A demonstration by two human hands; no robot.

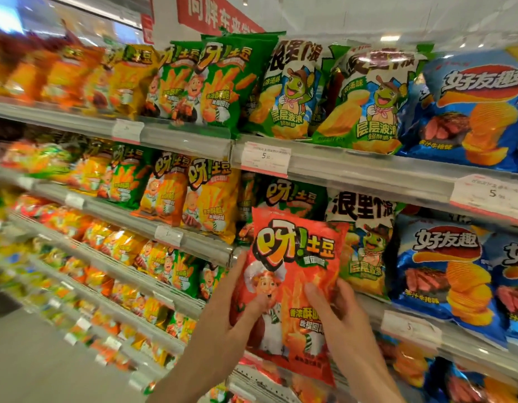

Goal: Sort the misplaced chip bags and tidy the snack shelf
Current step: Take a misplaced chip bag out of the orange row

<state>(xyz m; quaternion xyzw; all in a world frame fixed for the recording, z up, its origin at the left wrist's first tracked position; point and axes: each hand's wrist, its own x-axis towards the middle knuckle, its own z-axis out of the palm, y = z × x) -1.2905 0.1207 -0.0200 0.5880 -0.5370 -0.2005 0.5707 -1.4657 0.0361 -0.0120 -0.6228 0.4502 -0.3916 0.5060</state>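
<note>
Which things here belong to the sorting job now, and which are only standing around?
In the job:
red bag
left hand
right hand
green bag behind it

Only around:
blue bags
price tag
red banner

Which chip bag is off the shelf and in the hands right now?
The red chef-print bag, gripped by left hand and right hand; every other bag sits shelved.

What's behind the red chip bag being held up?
Behind the red chip bag, held by the left hand and right hand, a dark green bag shows above it and a green-and-white bag to its right. Their lower parts and the shelf edge there are covered.
</note>
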